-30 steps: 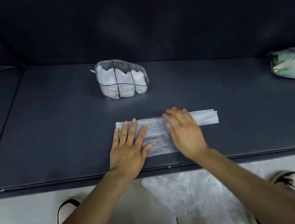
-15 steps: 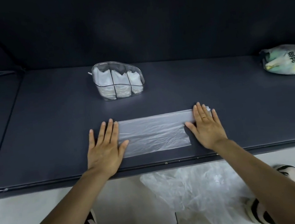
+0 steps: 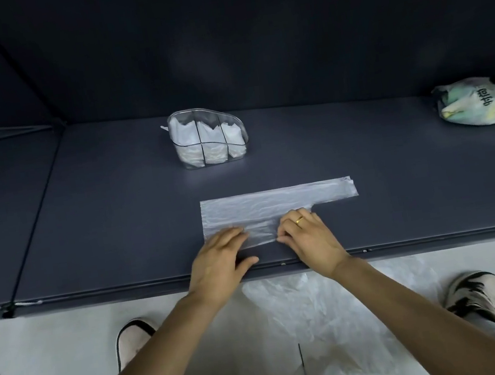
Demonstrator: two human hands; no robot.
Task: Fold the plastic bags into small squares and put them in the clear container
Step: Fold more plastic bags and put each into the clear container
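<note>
A clear plastic bag [image 3: 271,204] lies flattened in a long strip on the dark table [image 3: 118,224], its handle end reaching right. My left hand [image 3: 221,259] and my right hand [image 3: 309,239] sit side by side at the bag's near edge, fingers curled and pinching that edge. The near edge looks slightly lifted between the two hands. Behind the bag stands the clear container [image 3: 209,140], divided into compartments that hold folded white bags.
A crumpled green-and-white printed bag [image 3: 482,102] lies at the table's far right. Below the table's front edge, a heap of clear plastic bags [image 3: 322,320] rests on the pale floor between my shoes.
Both hands left the bag's two ends, where they lay flat, and came together at the middle of its near edge. Their fingers now pinch that edge.
</note>
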